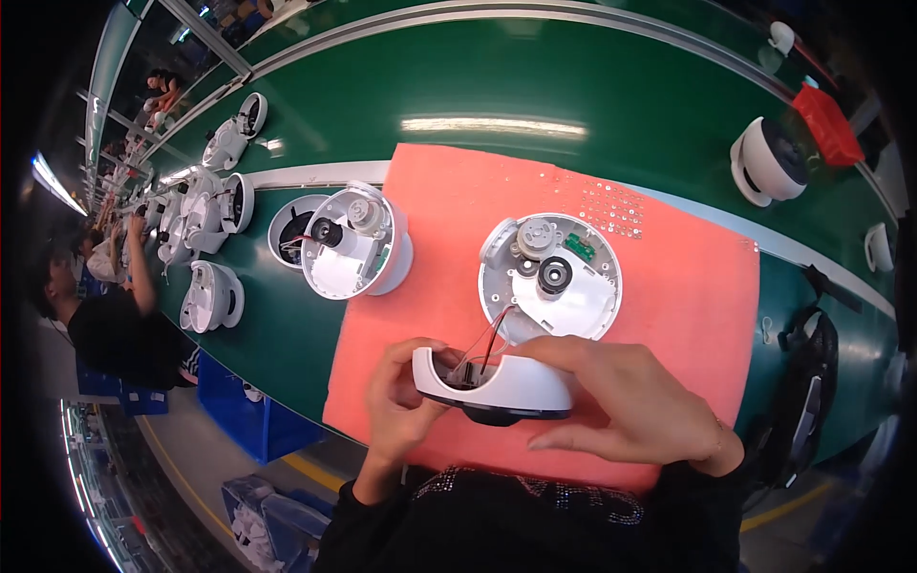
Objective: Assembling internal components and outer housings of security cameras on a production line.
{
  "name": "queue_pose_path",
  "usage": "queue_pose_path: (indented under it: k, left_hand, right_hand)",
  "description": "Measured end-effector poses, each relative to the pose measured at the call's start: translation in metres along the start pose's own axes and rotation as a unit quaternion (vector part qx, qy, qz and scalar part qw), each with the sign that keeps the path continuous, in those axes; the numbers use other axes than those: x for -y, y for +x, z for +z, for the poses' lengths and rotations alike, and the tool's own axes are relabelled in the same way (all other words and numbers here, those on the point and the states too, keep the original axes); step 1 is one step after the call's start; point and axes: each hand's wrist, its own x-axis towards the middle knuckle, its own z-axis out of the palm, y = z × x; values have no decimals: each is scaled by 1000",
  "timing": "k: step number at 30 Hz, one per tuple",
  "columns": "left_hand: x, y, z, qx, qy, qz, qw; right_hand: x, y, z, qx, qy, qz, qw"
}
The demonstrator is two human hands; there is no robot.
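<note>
A white curved housing (pixel 525 382) with a black lower face is held between my hands near the front of the mat. My left hand (pixel 394 406) grips its left end, thumb along the lower edge. Around its right end, my right hand (pixel 642 399) has its fingers over the top and its thumb below. Thin red, black and pale wires (pixel 496 336) run from the housing's cutout to a round white base (pixel 585 313) just beyond. Inside that base are a grey motor (pixel 538 237), a black round part (pixel 553 276) and a green circuit board (pixel 580 246).
A pink mat (pixel 449 201) covers part of the green bench, with rows of small screws (pixel 611 205) on it. Another opened white unit (pixel 382 263) stands at its left edge. Several white units line the left side; a black power tool (pixel 812 396) lies right.
</note>
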Motion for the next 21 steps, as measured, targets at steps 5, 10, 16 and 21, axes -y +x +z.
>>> queue_pose_path:
  k: [5, 10, 16, 21]
  left_hand:
    - [1, -3, 0, 1, 10, 19, 1000]
    - [4, -3, -2, 5, 18, 39, 999]
    - [22, -20, 5, 13, -39, -57, 998]
    - [25, -17, 9, -3, -53, -49, 997]
  right_hand:
    - [0, -1, 2, -19, -3, -15, 1000]
    - [0, 1, 3, -61, -7, -34, 998]
    - [-12, 0, 7, -84, 45, -5, 995]
    - [-21, 0, 9, -73, 26, 28, 997]
